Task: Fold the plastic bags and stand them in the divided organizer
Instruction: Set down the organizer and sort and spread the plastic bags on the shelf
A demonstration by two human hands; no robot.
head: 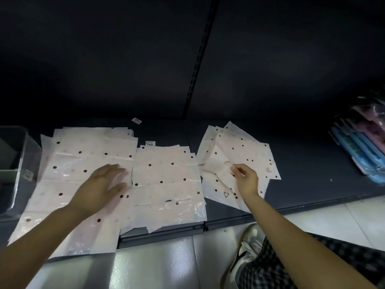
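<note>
Three piles of pale pink dotted plastic bags lie on dark shelf (308,163): left pile (68,184), middle pile (166,184), right pile (235,155). Left hand (100,188) rests flat on left pile near its right edge, fingers straight and spread, fingertips blurred. Right hand (246,180) pinches crumpled fold of top bag (220,163) on right pile between thumb and fingers; bag lifted slightly under grip. Clear organizer bin (18,163) stands at far left, just beside left pile. Blue and pink packets (362,151) far right.
</note>
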